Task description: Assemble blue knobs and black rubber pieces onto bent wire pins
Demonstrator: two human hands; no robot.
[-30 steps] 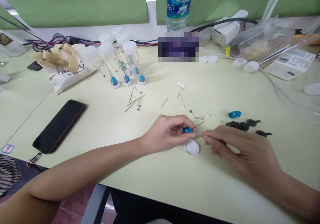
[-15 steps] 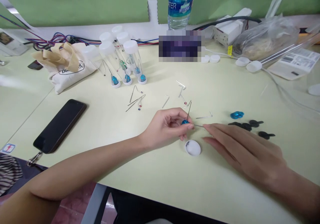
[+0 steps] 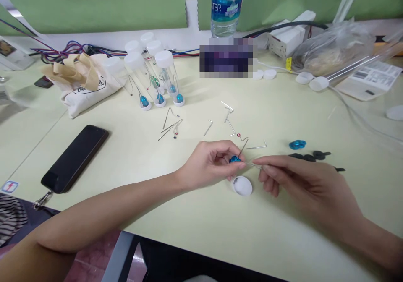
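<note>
My left hand (image 3: 214, 162) is closed around a small shiny blue metal piece (image 3: 234, 159), held just above the table. Out of that piece rises a bent wire (image 3: 242, 147) tipped with a red bead. My right hand (image 3: 302, 185) pinches a thin metal hex key (image 3: 253, 165) between thumb and forefinger; its far end reaches the blue piece, and my left fingertips hide where they meet. Below my fingers lies a round white cap (image 3: 242, 186) with its hollow side up. Several L-shaped hex keys (image 3: 256, 146) lie just beyond my hands.
Clear tubes with white caps (image 3: 145, 74) stand at the back left, beside a cloth bag (image 3: 90, 84). A phone (image 3: 75, 158) lies left. Another blue piece (image 3: 297, 144) and black knobs (image 3: 317, 155) sit right. Bent wires (image 3: 171, 126) lie mid-table; a water bottle (image 3: 227, 9) stands behind.
My right hand has turned, curling its fingers inward around the hex key. The blue piece has tilted, so its wire now leans further right with the red-beaded end showing.
</note>
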